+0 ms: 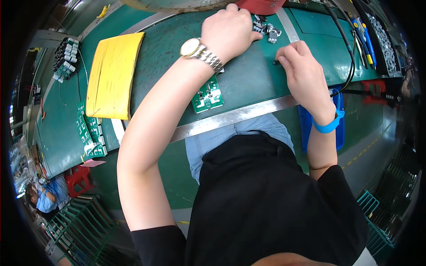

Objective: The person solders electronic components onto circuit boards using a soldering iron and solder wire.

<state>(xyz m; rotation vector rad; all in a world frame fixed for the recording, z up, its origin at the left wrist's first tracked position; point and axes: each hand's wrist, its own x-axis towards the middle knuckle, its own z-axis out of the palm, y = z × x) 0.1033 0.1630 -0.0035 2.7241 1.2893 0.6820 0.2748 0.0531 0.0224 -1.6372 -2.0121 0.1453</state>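
Note:
My left hand (228, 32), with a metal-band watch (191, 47) at the wrist, reaches to the far side of the green mat. Its thumb points right and its other fingertips are hidden beyond the knuckles. Just right of it lie several small black and silver components (268, 32), beside a red round object (262, 5). My right hand (306, 73), wearing a blue wristband (328, 124), is closed in a pinch above the mat. A tiny dark bit shows at its fingertips, too small to name. A green circuit board (208, 98) lies partly under my left forearm.
A yellow slab (113, 75) lies at left, near green circuit boards (91, 133) and a cluster of components (66, 57). At right are blue-and-yellow hand tools (366, 42), cables, a parts tray (382, 42) and a blue bin (337, 137). A person (51, 197) sits far left.

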